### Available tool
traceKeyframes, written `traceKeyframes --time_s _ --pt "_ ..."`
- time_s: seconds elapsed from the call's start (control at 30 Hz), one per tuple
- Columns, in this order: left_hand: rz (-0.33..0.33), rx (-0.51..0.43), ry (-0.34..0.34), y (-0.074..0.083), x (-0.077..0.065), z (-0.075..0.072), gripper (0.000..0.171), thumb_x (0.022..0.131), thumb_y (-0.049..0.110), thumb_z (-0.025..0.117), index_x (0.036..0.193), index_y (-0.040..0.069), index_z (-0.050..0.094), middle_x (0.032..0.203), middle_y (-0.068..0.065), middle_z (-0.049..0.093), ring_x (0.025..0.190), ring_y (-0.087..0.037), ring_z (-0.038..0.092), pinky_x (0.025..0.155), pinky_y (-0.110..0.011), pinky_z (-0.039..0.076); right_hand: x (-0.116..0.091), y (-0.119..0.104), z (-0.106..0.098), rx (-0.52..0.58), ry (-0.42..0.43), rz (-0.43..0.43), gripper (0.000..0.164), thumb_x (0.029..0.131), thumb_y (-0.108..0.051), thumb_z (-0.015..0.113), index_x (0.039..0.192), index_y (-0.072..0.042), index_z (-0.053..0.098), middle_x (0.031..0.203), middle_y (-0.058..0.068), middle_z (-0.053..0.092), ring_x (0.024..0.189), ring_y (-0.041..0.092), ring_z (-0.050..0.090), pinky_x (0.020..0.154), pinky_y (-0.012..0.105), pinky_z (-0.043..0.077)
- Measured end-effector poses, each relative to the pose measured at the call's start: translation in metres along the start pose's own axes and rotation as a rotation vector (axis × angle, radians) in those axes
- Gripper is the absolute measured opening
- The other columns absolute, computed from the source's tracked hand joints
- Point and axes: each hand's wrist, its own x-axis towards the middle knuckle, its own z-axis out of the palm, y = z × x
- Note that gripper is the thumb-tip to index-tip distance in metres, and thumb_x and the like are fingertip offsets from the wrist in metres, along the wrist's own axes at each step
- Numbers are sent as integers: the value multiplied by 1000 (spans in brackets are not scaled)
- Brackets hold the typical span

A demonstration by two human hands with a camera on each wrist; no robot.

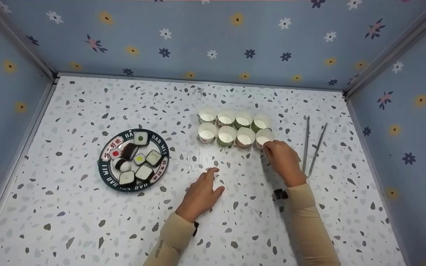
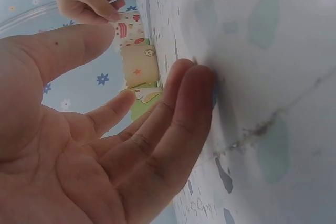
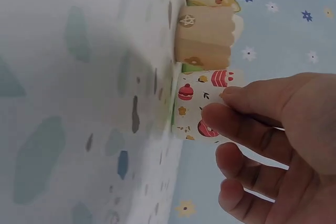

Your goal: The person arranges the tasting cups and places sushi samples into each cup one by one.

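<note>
Paper baking cups stand in two rows on the speckled table, white inside with printed outsides. My right hand (image 1: pixel 284 162) is at the front row's right end, thumb and forefinger pinching the rim of a cup (image 3: pixel 195 85) printed with red cakes. Beside it stands a tan cup (image 3: pixel 205 34) with a scalloped edge. Nearer to me, my left hand (image 1: pixel 200 194) holds nothing; its fingers are relaxed, with the fingertips (image 2: pixel 195 90) down at the tabletop. A plate (image 1: pixel 104 176) with a dark green lettered rim lies left of the hands, carrying several sushi-shaped pieces (image 1: pixel 145 172).
Two thin grey sticks (image 1: pixel 306 144) lie on the table to the right of the right hand. Blue flowered panels (image 1: pixel 213 37) enclose the table at the back and both sides.
</note>
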Motion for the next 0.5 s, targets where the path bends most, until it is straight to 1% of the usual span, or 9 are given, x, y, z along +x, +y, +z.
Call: traceKeyframes --time_s 0.1,0.23,0.37,0.5 --pt "3 3 0 0 0 1 53 97 26 66 144 14 44 126 -15 59 105 -38 63 85 -56 49 1 3 4 6 -1 6 11 97 -10 66 96 -6 76 81 10 67 71 29 63 59 45 52" --pt "27 4 0 -1 0 0 53 98 25 66 144 12 44 124 -16 59 99 -36 64 82 -53 50 1 4 5 22 -2 0 11 97 -9 65 97 -7 76 84 10 69 73 30 65 60 45 53" --pt "49 4 1 -2 0 0 53 98 24 66 144 11 44 123 -17 59 97 -34 64 80 -50 51 0 3 4 24 -5 -4 12 97 -7 65 103 -5 75 92 12 72 79 32 67 63 46 54" --pt "47 1 2 -2 0 0 52 97 23 67 143 11 45 123 -16 59 96 -32 64 79 -50 51 -3 -1 -1 7 -2 -4 16 95 -7 66 109 -4 73 96 13 73 83 32 68 66 46 55"
